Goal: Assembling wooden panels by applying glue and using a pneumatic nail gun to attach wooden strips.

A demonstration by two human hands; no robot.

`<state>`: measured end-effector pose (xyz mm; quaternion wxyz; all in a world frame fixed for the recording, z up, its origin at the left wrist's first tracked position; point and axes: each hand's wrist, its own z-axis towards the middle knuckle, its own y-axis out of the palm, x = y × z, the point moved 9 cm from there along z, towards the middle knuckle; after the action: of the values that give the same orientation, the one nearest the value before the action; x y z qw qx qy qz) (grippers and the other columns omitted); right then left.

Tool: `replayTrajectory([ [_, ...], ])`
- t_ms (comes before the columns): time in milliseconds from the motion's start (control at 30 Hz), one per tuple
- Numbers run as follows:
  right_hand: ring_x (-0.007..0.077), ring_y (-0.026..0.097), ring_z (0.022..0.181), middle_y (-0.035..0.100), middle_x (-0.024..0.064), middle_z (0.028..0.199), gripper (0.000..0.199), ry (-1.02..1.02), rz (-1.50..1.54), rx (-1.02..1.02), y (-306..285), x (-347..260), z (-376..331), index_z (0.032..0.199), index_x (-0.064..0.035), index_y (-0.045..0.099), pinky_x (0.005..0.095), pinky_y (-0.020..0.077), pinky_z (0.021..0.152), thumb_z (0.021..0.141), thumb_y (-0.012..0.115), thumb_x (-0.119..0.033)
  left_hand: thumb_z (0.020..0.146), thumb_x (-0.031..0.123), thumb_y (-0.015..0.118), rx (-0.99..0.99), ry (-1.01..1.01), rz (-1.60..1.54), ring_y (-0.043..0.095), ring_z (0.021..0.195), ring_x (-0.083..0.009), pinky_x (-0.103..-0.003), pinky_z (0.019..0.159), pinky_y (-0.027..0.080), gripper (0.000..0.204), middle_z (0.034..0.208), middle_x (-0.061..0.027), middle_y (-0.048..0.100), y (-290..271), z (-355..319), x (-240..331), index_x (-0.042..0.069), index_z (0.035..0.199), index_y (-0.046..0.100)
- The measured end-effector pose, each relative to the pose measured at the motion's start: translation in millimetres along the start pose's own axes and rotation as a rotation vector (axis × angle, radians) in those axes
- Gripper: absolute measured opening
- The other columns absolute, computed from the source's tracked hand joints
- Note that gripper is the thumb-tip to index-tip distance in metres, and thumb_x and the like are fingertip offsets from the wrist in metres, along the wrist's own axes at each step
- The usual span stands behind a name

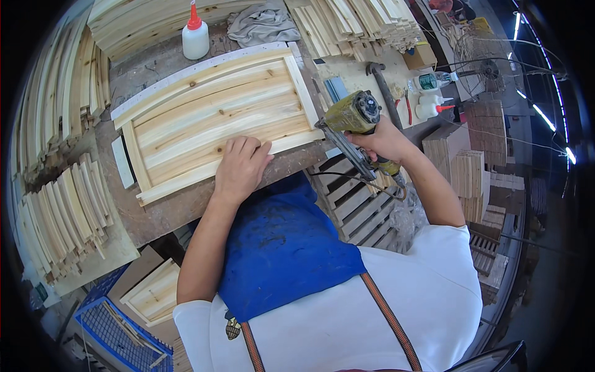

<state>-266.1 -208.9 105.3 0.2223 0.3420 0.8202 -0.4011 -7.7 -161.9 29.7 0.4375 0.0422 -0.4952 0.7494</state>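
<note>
Pressing flat, left hand (240,166) lies open on wooden panel (214,121) at frame centre on table (161,211); right hand (384,141) grips yellow nail gun (354,118) at panel's right edge.

Bare pale wood panel (217,118), worn yellow nailer (354,115)

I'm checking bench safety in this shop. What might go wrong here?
The left hand lies flat on the wooden panel near the edge where the right hand aims the nail gun; a stray nail might reach the fingers. The gun's hose hangs off the bench and might snag.
</note>
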Motion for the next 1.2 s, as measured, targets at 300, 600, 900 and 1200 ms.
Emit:
replayTrajectory([
  [300,0.0072,0.047,0.045,0.060,0.0005,0.066,0.014,-0.024,-0.038,-0.014,1.5,1.5,-4.7,0.100,0.0023,0.069,0.0294,0.0403,0.044,0.094,0.072,-0.010,0.086,0.020,0.078,0.016,0.005,-0.001,0.057,0.098,-0.0271,-0.041,0.090,0.045,0.031,0.098,-0.0070,0.059,-3.6,4.0,-1.0,0.006,0.112,0.071],
  [600,0.0073,0.046,0.045,0.060,0.0002,0.065,0.016,0.012,-0.017,0.024,1.0,12.8,-12.0,0.102,0.0016,0.070,0.0290,0.0393,0.045,0.094,0.073,-0.012,0.086,0.020,0.079,0.017,0.003,-0.001,0.057,0.096,-0.0276,-0.041,0.088,0.046,0.030,0.096,-0.0067,0.060,-0.4,0.2,-2.2,0.007,0.112,0.073],
  [900,0.0204,0.067,0.057,0.071,0.0156,0.083,0.043,0.010,-0.343,0.478,-97.4,52.8,41.2,0.116,0.0049,0.065,0.0365,0.0525,0.053,0.089,0.077,-0.026,0.087,0.021,0.078,0.016,0.008,0.020,0.057,0.097,-0.0275,-0.041,0.089,0.046,0.030,0.096,-0.0069,0.059,-4.8,1.6,-3.0,0.007,0.113,0.072],
  [1200,0.0530,0.065,0.110,0.067,0.0386,0.111,0.062,-0.012,-0.589,0.638,-83.8,84.5,101.5,0.135,0.0091,0.049,0.0545,0.0522,0.096,0.084,0.072,-0.019,0.084,0.019,0.080,0.033,0.011,0.003,0.058,0.092,-0.0300,-0.043,0.084,0.046,0.030,0.096,-0.0094,0.062,-2.7,-6.0,-0.1,0.005,0.110,0.073],
])
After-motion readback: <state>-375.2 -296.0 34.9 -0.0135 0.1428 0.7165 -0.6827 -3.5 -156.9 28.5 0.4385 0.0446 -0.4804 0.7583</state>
